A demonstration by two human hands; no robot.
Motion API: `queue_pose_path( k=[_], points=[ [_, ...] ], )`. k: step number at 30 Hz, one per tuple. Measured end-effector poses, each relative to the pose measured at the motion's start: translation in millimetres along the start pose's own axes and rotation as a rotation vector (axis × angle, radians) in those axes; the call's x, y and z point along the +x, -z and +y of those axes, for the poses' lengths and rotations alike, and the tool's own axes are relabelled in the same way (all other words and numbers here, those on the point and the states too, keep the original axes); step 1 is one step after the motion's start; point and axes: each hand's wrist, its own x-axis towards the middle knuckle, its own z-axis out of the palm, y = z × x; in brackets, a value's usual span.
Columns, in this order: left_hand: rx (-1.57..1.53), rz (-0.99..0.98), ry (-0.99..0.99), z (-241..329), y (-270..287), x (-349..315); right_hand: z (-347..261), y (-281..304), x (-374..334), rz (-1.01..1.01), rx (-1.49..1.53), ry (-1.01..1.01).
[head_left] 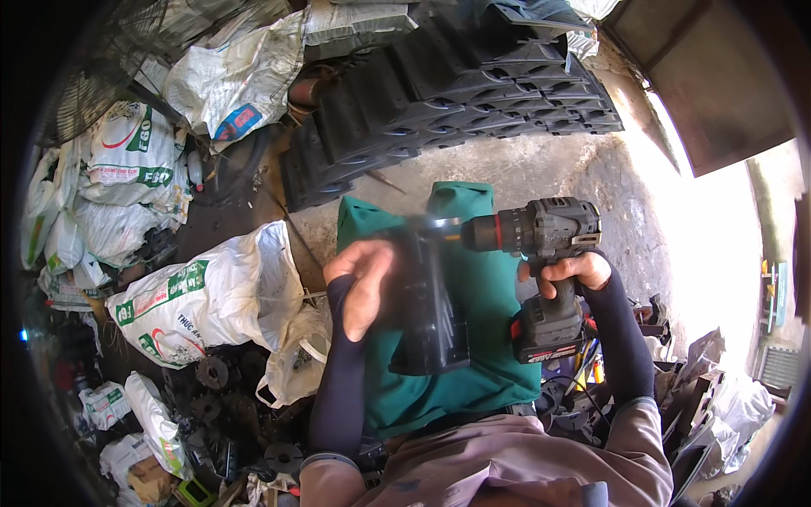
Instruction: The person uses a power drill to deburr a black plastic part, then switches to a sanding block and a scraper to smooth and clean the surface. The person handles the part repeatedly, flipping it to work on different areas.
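My right hand (pixel 573 272) is wrapped round the grip of a black cordless drill (pixel 549 228) with a red ring near its chuck. The drill lies level and points left, its battery hanging below. A shiny metal bit or socket at its front meets the upper end of a black plastic part (pixel 432 325), smeared by motion. My left hand (pixel 365 275) grips that part by its left side; some of its fingers are blurred or hidden. The part is over my lap, on green trousers (pixel 498 329).
Black moulded parts (pixel 405 93) stand stacked in rows ahead on the concrete floor (pixel 583 169). White printed sacks (pixel 211 296) lie to the left, with a wire fan guard (pixel 93 76) behind. Dark round pieces (pixel 283 456) are heaped at lower left. A brown panel (pixel 718 76) stands far right.
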Motion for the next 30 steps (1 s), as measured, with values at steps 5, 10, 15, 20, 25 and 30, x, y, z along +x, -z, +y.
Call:
queue_pose_path(
  k=[5, 10, 15, 20, 25, 30],
  points=[
    [0.120, 0.051, -0.115, -2, -16, -2, 1, 5, 4, -0.016, 0.003, 0.000],
    [0.121, 0.059, -0.142, -3, -19, -2, 3, 9, 5, -0.021, -0.002, 0.003],
    [0.168, 0.053, -0.186, 0, -19, -3, 6, 12, 6, -0.033, 0.012, -0.013],
    [0.257, 0.058, -0.183, 4, -19, -5, 7, 15, 9, -0.044, 0.008, -0.009],
    [0.247, 0.074, -0.167, 1, -19, -5, 9, 16, 9, -0.012, 0.013, -0.028],
    [-0.074, 0.020, -0.006, -5, -17, -1, 10, 18, 8, -0.009, 0.009, -0.038]
  ],
)
